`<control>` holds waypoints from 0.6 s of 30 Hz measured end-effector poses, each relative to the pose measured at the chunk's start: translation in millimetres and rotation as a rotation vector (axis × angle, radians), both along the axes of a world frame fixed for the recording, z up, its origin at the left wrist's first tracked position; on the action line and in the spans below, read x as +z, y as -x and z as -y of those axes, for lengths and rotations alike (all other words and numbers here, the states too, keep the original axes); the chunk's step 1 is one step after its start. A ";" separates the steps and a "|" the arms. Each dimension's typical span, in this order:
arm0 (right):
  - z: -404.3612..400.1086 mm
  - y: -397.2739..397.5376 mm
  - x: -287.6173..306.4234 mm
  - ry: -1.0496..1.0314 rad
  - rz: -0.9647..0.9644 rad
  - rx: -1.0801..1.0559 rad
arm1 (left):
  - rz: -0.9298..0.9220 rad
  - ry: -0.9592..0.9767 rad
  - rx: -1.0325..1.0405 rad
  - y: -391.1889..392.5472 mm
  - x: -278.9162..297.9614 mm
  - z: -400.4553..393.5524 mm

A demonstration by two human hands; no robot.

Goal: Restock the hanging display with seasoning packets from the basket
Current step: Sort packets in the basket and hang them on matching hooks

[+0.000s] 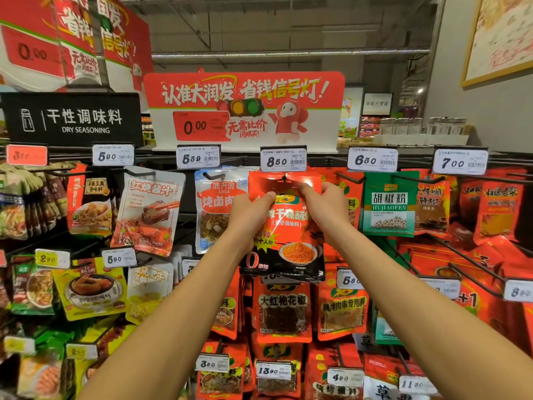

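A red and black seasoning packet (288,235) is held up against the hanging display, its top slot at the tip of a black peg hook (284,178) under the 8.50 price tag (283,160). My left hand (250,210) pinches the packet's upper left edge. My right hand (324,207) pinches its upper right edge. More packets of the same kind seem to lie stacked behind the front one. The basket is not in view.
Rows of hooks carry other seasoning packets: a white braising packet (215,209) to the left, a green pepper powder packet (389,209) to the right, red packets (282,313) below. Price tags stick out on hook ends. A red promotional sign (245,108) stands on top.
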State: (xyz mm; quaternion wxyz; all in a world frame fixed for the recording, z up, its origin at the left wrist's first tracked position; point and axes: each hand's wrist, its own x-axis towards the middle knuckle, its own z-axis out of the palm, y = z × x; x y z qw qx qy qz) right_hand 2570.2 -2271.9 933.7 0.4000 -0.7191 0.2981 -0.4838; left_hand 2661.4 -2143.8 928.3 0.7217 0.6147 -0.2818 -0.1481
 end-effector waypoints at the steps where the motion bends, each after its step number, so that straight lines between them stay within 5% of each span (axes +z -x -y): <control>1: 0.5 1.2 -2.4 0.004 -0.020 0.000 | 0.048 -0.001 0.025 0.1 -2.2 -0.8; 6: 0.4 24.4 -28.8 -0.015 -0.071 0.096 | 0.359 -0.037 0.169 -5.2 -28.1 -19.8; 12: -23.6 39.5 -70.3 0.056 -0.203 0.345 | 0.390 -0.184 -0.302 -29.4 -59.6 -37.9; 18: -5.2 35.4 -54.7 0.194 -0.327 0.323 | 0.493 -0.203 -0.206 -41.9 -50.2 -22.5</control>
